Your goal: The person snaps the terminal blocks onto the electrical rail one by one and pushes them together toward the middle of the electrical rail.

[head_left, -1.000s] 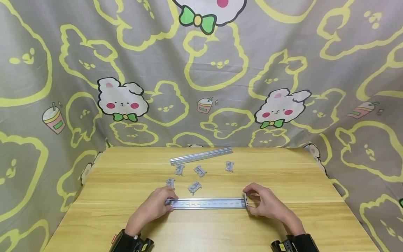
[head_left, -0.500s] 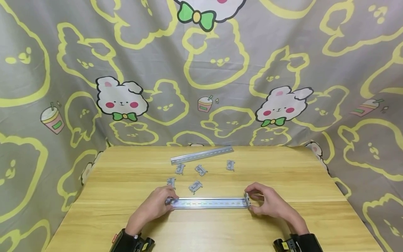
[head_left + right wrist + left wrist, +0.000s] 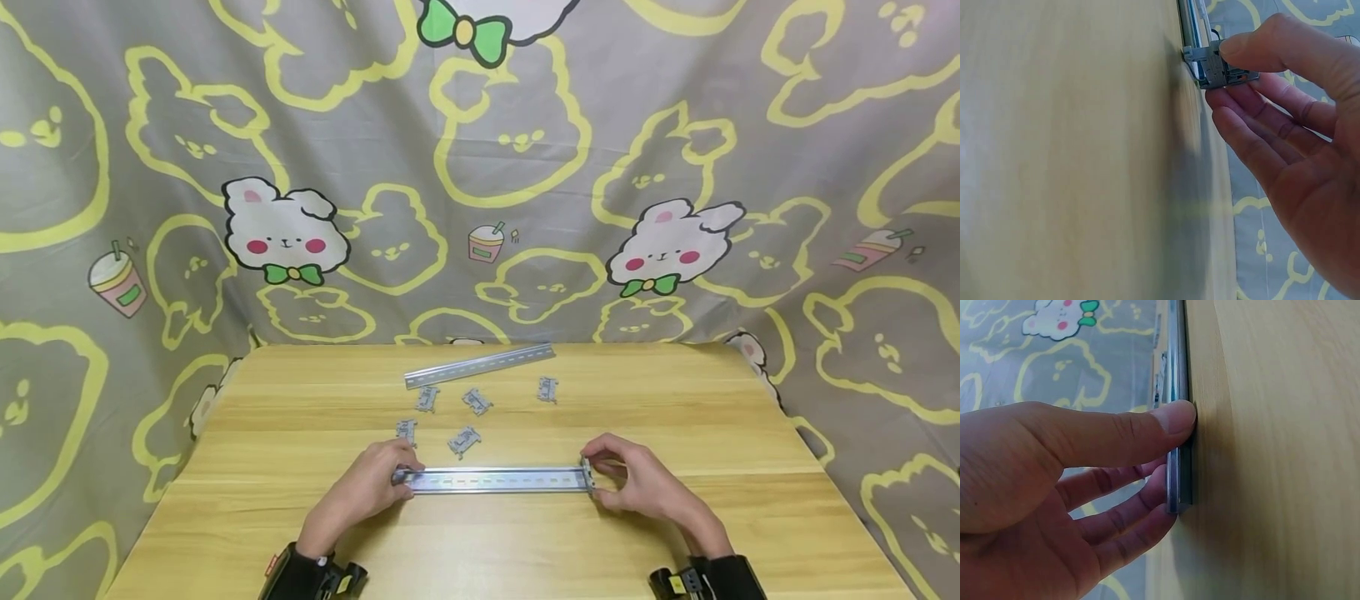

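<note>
From my remote view, a shiny slotted metal rail [image 3: 495, 481] with long raised lips spans between the two hands on a wood-grain table [image 3: 495, 550]. Beyond the grip lie five loose grey terminal blocks [image 3: 465, 442], notched and flat, one just past the left knuckles; farther out, a second slotted rail [image 3: 480, 365] slants near the table's far edge, before a printed cloth [image 3: 405, 167]. Wood stretches toward me from both hands. I see the left hand [image 3: 367, 483] gripping the rail's left end, thumb across its lip. The right hand [image 3: 641, 479] pinches a grey terminal block [image 3: 1213, 67] at the right end; whether it is clipped on, I cannot tell.
</note>
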Demonstrator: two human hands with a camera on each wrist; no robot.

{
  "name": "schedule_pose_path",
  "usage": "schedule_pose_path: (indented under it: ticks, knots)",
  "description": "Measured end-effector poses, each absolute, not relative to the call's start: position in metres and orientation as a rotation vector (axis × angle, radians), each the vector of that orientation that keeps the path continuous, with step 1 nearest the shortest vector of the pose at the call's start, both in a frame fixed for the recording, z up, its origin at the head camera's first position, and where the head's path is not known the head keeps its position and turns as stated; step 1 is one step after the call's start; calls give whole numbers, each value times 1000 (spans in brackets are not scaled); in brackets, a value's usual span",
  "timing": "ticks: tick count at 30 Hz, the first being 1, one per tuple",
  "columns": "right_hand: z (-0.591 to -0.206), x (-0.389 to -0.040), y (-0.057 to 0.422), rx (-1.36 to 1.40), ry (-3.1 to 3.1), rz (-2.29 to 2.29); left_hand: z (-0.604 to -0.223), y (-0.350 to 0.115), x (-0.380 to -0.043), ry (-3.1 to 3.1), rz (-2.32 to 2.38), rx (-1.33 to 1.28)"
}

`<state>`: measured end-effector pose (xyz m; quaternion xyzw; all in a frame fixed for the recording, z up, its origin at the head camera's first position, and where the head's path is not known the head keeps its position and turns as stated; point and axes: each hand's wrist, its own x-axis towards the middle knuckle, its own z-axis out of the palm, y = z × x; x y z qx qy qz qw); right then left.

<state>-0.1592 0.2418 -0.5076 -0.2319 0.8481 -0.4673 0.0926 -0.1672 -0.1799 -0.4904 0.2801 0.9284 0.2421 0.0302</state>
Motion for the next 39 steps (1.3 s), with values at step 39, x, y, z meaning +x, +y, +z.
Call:
schedule_pose_path:
  ticks: [39]
  knots:
    - [-509, -169, 176, -877, 2623, -1252, -491, -181, -168, 2874, 741, 874]
